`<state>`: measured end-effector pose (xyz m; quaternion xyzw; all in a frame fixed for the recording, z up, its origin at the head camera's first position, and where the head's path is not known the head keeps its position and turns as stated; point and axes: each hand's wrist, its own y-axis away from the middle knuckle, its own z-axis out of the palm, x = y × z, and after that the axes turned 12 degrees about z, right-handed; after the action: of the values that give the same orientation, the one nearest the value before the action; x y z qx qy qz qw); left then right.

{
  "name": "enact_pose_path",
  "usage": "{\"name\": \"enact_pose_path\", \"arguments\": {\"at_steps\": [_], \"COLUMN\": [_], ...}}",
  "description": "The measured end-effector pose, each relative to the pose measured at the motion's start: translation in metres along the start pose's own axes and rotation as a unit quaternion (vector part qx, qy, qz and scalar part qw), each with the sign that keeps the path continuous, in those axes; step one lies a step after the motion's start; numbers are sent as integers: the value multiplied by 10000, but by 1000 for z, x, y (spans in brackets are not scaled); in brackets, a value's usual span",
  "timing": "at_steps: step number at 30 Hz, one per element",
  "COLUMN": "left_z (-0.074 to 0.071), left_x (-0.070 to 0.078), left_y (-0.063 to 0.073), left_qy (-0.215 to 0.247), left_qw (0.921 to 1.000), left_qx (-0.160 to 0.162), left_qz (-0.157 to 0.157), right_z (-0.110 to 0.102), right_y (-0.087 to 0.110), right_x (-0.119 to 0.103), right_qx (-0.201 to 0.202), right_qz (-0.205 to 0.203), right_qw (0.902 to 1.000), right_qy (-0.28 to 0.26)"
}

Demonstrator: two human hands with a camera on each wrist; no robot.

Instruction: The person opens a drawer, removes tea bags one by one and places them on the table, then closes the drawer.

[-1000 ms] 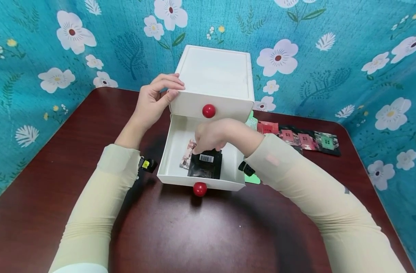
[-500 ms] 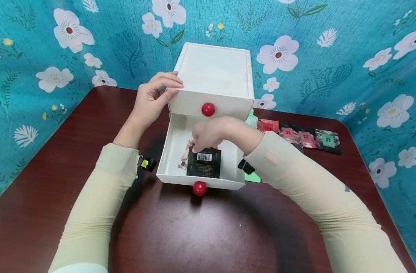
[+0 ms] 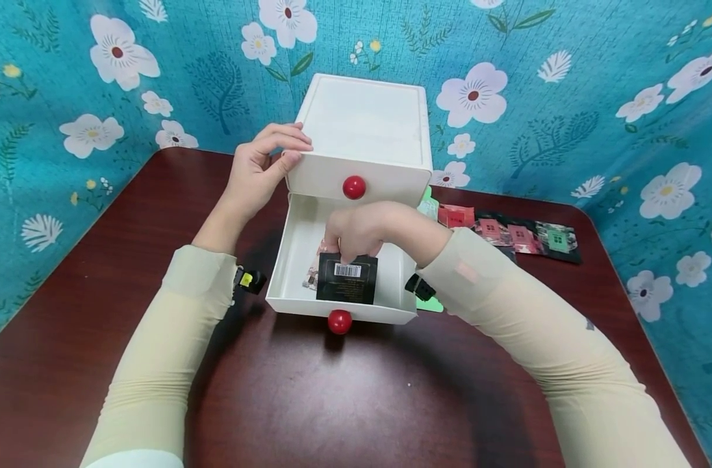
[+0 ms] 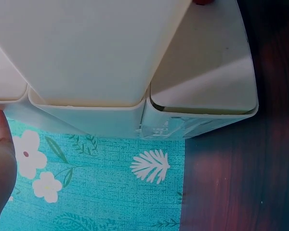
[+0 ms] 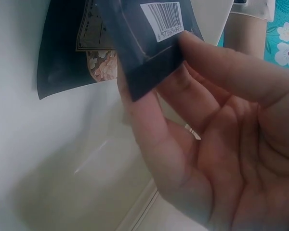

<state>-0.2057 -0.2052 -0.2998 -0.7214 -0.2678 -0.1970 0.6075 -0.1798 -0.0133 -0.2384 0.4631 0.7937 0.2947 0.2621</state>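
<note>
A white two-tier drawer box (image 3: 364,123) stands on the table, its lower drawer (image 3: 286,273) pulled out. My left hand (image 3: 262,159) rests on the upper left front corner, fingers over the top edge and thumb at the front. In the lower drawer my right hand (image 3: 358,231) pinches the top edge of a black sachet (image 3: 345,286) with a barcode. The right wrist view shows the thumb on the sachet's barcode side and fingers behind it. Another dark sachet (image 5: 62,57) with a floral print lies in the drawer, partly covered by the held one.
Red knobs (image 3: 354,187) mark both drawers; the upper one is shut. Right of the box several black, pink and green sachets (image 3: 522,239) lie in a row, with a green item (image 3: 431,304) beside the drawer. A blue floral cloth (image 3: 216,78) hangs behind the table.
My right hand's thumb has come onto the barcode side of the black sachet, and the fingers have shifted along its top edge. The left hand stays on the box corner.
</note>
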Motion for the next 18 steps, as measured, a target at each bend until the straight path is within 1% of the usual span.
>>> {"name": "enact_pose_path", "arguments": {"at_steps": [2, 4, 7, 12, 14, 18], "left_z": [0, 0, 2, 3, 2, 1], "left_x": [0, 0, 0, 0, 0, -1], "left_y": [0, 0, 0, 0, 0, 0], "left_qy": [17, 25, 36, 11, -7, -49], "left_qw": [10000, 10000, 10000, 10000, 10000, 10000], "left_qx": [0, -5, -29, -26, -9, 12], "left_qz": [9, 12, 10, 15, 42, 75], "right_z": [0, -1, 0, -1, -2, -3], "right_y": [0, 0, 2, 7, 11, 20], "right_x": [0, 2, 5, 11, 14, 23], "right_qx": [-32, 29, 298, 785, 985, 1310], "right_qz": [-80, -198, -408, -768, -828, -934], "right_qw": [10000, 9998, 9987, 9939, 9917, 9858], "right_qy": [-30, -26, 36, 40, -73, -488]}}
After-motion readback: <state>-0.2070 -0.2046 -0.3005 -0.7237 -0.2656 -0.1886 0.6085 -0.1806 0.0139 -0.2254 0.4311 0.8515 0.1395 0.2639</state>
